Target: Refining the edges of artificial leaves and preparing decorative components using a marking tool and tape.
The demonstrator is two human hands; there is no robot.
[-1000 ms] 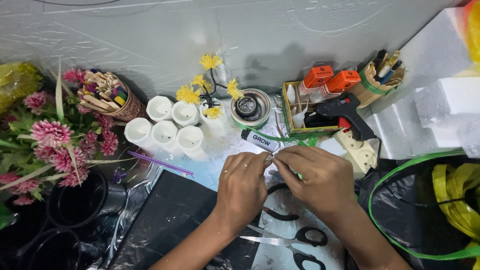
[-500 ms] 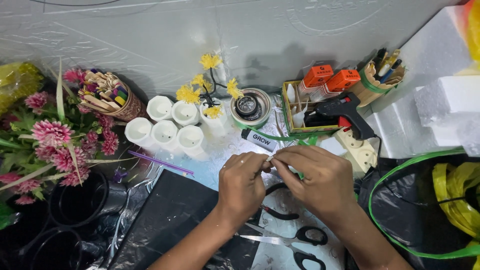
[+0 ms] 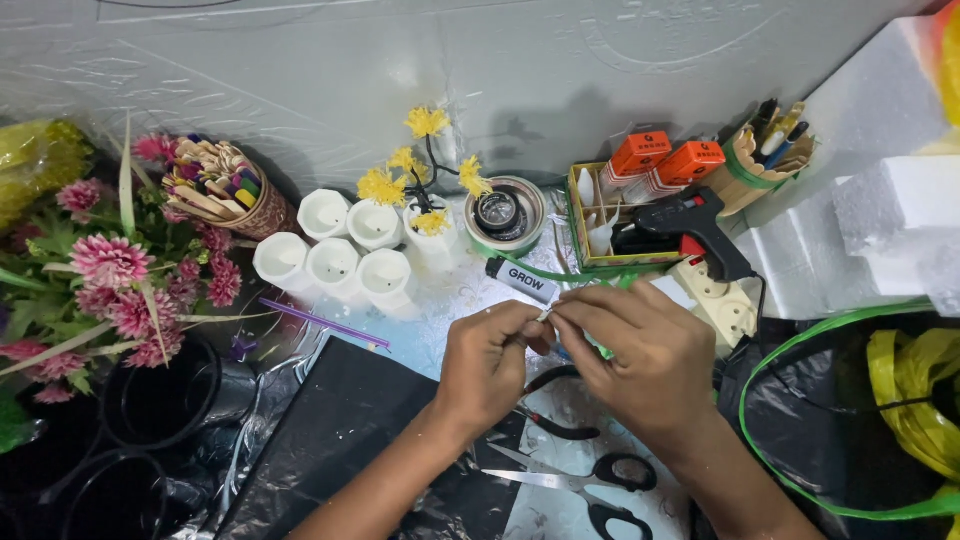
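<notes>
Between white plastic cups (image 3: 335, 262) and black-handled scissors (image 3: 590, 485) on our bench, our left hand (image 3: 490, 365) and right hand (image 3: 640, 360) pinch a small pale piece (image 3: 545, 314); black glue gun (image 3: 690, 225) lies beyond.

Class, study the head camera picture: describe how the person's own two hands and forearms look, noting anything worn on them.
Both the left hand and the right hand are bare: no gloves, and no rings, watch or bracelet show. Both forearms are uncovered up to the picture's lower edge, so no sleeve is in view. The fingernails look short and plain. No marks or tattoos can be made out.
</notes>
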